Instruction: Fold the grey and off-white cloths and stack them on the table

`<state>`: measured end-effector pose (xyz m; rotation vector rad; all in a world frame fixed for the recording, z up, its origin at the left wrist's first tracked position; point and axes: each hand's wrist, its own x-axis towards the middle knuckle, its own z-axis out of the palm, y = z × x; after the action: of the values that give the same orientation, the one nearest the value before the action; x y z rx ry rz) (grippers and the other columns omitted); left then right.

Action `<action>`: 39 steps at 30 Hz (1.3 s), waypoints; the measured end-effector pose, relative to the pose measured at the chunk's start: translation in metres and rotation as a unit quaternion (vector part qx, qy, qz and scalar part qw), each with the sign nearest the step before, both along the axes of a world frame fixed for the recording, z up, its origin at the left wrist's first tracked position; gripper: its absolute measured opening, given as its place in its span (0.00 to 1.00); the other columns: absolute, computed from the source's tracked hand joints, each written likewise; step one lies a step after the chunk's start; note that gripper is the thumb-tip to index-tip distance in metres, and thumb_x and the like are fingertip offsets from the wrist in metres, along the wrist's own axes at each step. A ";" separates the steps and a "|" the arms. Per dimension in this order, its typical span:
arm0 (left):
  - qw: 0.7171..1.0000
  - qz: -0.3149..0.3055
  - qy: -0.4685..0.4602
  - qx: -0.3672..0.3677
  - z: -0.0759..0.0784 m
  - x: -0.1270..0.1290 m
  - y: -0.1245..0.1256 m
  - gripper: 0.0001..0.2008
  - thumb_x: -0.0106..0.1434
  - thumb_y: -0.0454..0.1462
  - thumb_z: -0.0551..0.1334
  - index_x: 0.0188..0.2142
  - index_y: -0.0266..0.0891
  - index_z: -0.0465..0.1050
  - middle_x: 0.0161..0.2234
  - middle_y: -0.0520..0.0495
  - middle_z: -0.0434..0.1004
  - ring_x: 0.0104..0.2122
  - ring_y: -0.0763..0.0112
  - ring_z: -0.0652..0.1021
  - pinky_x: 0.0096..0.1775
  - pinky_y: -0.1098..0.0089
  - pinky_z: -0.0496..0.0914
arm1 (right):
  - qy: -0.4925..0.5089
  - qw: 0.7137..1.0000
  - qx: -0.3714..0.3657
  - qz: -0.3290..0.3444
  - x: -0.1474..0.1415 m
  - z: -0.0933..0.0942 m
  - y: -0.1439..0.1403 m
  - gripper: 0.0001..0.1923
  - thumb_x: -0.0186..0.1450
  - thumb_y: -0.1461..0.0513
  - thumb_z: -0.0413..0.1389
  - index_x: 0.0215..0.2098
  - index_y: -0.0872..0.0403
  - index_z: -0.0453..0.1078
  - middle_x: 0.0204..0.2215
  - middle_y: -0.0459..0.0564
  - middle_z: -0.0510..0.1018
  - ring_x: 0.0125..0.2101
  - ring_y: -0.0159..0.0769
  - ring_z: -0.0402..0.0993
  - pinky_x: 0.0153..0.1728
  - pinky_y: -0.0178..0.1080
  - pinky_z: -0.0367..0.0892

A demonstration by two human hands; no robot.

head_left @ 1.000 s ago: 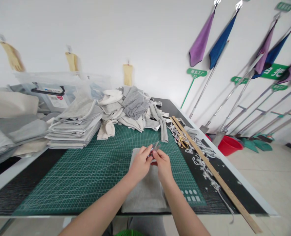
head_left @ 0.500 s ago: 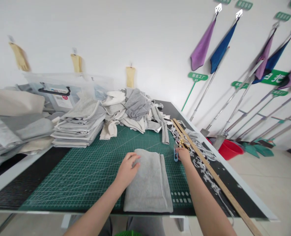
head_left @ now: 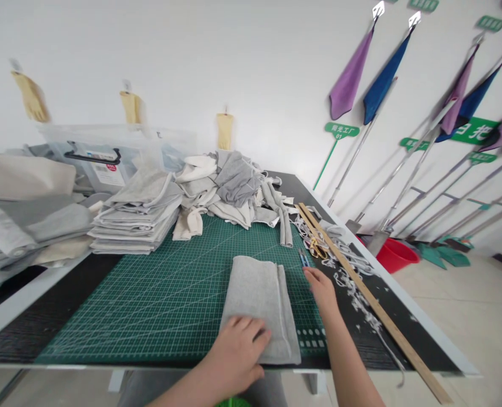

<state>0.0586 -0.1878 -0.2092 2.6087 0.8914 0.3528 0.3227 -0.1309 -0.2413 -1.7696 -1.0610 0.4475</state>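
Observation:
A folded piece of grey fabric (head_left: 257,288) lies on the green cutting mat (head_left: 161,305) in front of me. My left hand (head_left: 240,350) rests on its near end, fingers lying across the cloth and the thumb apart from them by the near edge. To the right of the fabric, my right hand (head_left: 322,287) is closed on a pair of blue thread snips (head_left: 304,258), whose points face away from me. The lower part of the snips is hidden by the fingers.
A neat stack of grey fabric (head_left: 134,217) and a loose heap (head_left: 234,183) stand at the back. Yellow-handled scissors (head_left: 317,249), cord scraps (head_left: 356,299) and a long wooden ruler (head_left: 373,305) line the right side. A clear plastic box (head_left: 107,158) sits behind the stack.
My left hand has slid from the fabric's upper left edge down to its near end. The snips in my right hand have turned, and their points now show ahead of the fingers.

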 end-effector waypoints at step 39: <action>0.992 0.108 -0.052 0.027 -0.023 -0.044 -0.030 0.30 0.48 0.39 0.57 0.51 0.51 0.51 0.54 0.48 0.51 0.51 0.56 0.58 0.51 0.49 0.44 | 0.144 0.986 -0.067 0.058 -0.096 -0.016 -0.097 0.33 0.47 0.61 0.54 0.51 0.53 0.51 0.28 0.47 0.71 0.21 0.32 0.65 0.25 0.37 0.62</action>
<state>0.0148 -0.2176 -0.2322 2.5196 1.1464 0.5719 0.2264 -0.2276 -0.2575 -1.7004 -0.9478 0.8386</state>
